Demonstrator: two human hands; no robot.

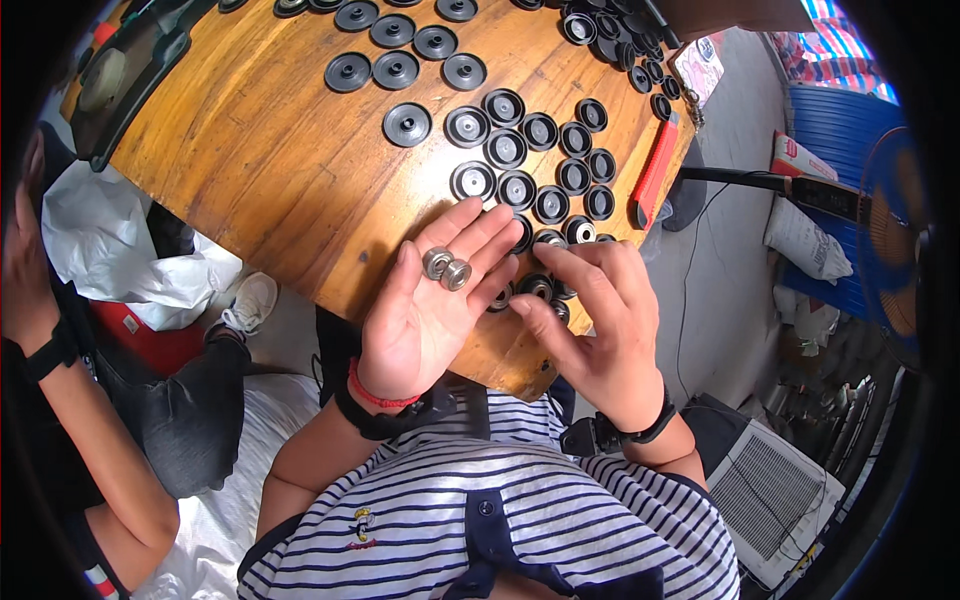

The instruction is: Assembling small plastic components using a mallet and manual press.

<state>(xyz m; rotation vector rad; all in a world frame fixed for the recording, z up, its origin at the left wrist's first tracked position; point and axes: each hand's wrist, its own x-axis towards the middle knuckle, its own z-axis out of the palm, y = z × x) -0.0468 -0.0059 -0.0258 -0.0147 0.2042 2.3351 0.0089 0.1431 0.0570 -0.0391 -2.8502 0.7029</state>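
Note:
Palm up, my left hand (425, 310) is held over the table's near edge with its fingers stretched out. Two small metal ball bearings (455, 274) lie on it at the base of the fingers. To its right, my right hand (605, 320) hovers palm down, thumb and index finger apart. Its index fingertip is at a bearing (552, 239) seated in a black round cup; whether it presses on it I cannot tell. Another black cup (579, 230) beside it also has a metal ring in its middle. More cups with bearings are partly hidden between my hands.
Black round cups (505, 148) and flat black discs (396, 69) are spread over the wooden table (250, 150). A red utility knife (655, 170) lies by its right edge. At the left sits another person (100, 440). A fan (895, 230) stands on the right.

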